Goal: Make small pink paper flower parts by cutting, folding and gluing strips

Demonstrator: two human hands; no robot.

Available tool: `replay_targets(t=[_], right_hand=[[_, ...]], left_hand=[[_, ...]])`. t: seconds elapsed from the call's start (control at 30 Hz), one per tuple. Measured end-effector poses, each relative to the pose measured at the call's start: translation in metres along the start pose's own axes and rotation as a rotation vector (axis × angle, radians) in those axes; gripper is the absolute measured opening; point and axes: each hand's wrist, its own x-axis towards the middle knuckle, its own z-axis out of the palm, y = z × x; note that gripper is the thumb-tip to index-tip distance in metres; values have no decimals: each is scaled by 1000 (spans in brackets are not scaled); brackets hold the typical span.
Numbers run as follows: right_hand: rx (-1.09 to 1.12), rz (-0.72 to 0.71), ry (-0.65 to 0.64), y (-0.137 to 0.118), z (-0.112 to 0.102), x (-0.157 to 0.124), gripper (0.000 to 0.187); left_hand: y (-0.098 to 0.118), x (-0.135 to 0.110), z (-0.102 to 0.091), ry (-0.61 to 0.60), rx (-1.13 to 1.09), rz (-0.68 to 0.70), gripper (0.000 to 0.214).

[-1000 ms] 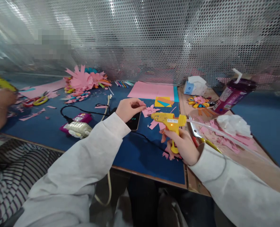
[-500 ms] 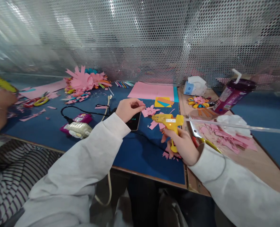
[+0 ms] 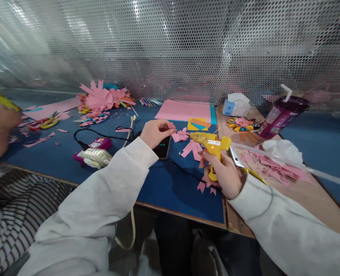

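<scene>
My right hand is wrapped round the handle of a yellow glue gun, with a long clear glue stick sticking out of its back. The nozzle points left, close to a pink paper flower on the blue table; whether they touch I cannot tell. My left hand pinches a small pink paper piece just left of that flower. Under this hand lies a dark phone, partly hidden. Pink paper strips lie below the nozzle.
A power strip with cords lies left of my forearm. Scissors, paper scraps, a purple cup and a tissue box are at right. Paper flowers stand back left. Another person's hand shows far left.
The glue gun has shifted slightly right and its nozzle has risen toward the pink flower. My left hand has stayed in place with the pink paper piece.
</scene>
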Motion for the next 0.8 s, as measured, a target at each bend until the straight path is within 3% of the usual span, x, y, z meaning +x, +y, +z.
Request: replay_targets(t=[0.17,0.33,0.5,0.63,0.73,0.8], right_hand=[[-13,44,-68,0,1,0,28],[100,-40,78,0,0,4,26],[137,-27,99,-2,0,9,21],[117,-61,138,0,-1,14,25],[127,-132,145,3,-3,19,32],[105,-175,102,4,-3,22,39]], left_hand=[[-1,1,0,-7,-24,-4,15],[-2,1,-1,-16,-85,-20,18],[-1,2,-2,-111,-274,-215,23],[9,-7,10,-335,-483,-420,30],[24,-19,27,-553,-675,-498,31],[35,-27,37,-609,-752,-533,28]])
